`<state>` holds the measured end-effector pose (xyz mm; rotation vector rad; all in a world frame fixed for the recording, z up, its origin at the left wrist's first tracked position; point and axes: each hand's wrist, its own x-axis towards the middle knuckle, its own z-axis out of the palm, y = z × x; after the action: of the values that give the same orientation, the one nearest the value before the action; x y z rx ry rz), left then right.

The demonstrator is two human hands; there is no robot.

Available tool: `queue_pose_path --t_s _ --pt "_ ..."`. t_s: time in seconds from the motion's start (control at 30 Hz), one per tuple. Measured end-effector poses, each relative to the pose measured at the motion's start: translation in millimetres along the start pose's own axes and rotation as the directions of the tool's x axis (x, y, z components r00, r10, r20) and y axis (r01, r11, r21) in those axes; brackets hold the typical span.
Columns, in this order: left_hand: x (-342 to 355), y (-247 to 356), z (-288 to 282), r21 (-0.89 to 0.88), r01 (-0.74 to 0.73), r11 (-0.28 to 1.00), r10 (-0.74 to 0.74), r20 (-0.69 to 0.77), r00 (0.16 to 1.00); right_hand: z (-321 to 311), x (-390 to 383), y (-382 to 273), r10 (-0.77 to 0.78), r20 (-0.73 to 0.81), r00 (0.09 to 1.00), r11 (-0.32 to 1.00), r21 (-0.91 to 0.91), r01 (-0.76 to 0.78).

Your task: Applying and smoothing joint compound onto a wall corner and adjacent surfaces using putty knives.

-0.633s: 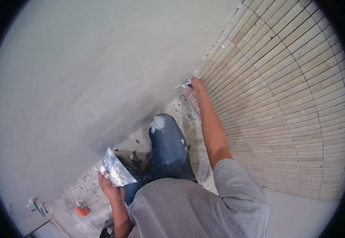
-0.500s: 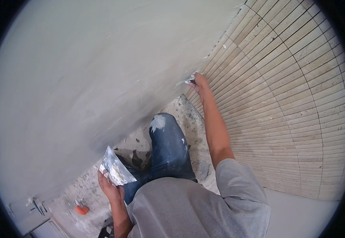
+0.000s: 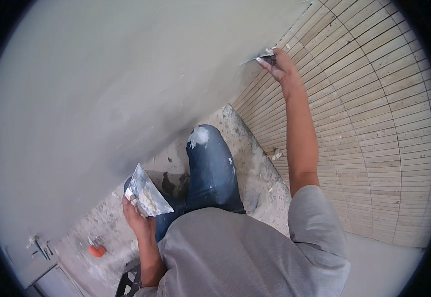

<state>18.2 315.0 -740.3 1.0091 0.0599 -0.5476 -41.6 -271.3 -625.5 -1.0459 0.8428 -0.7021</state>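
Note:
My right hand (image 3: 281, 68) grips a putty knife (image 3: 253, 60) at the seam where the smooth grey wall (image 3: 106, 84) meets the tiled wall (image 3: 359, 114). The thin blade points left, its edge at the plaster; the handle is mostly covered by my fingers. Low on the left, my left hand (image 3: 137, 218) is closed on a wide metal scraper blade (image 3: 146, 185), tilted over my thigh. Whitish putty (image 3: 147, 200) is smeared across its face. How my left fingers wrap underneath is hidden.
My bent knee (image 3: 210, 163), marked with white, stands above the speckled floor (image 3: 225, 121). An orange object (image 3: 96, 251) lies at the lower left, near thin tools (image 3: 41, 248). Part of a black plastic item (image 3: 125, 283) shows beside my left forearm. A small lump (image 3: 277, 154) sits by the tiles.
My right hand has moved up and to the right along the seam with the putty knife. My left hand and the scraper blade have hardly shifted.

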Motion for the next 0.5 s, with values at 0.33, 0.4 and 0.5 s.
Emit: queue_pose_path --t_s 0.33,0.4,0.5 --pt "1 9 14 -0.066 0.103 0.992 -0.102 0.025 0.995 28 -174 -4 -0.245 -0.001 0.969 0.966 0.089 0.245" --pt "-4 4 8 -0.029 0.083 0.996 -0.086 -0.148 0.985 37 -213 43 -0.18 0.073 0.981 0.975 0.146 0.168" --pt "-1 19 28 0.632 -0.326 0.703 0.23 0.232 0.945 55 -267 113 -0.048 0.216 0.975 0.996 -0.058 0.062"
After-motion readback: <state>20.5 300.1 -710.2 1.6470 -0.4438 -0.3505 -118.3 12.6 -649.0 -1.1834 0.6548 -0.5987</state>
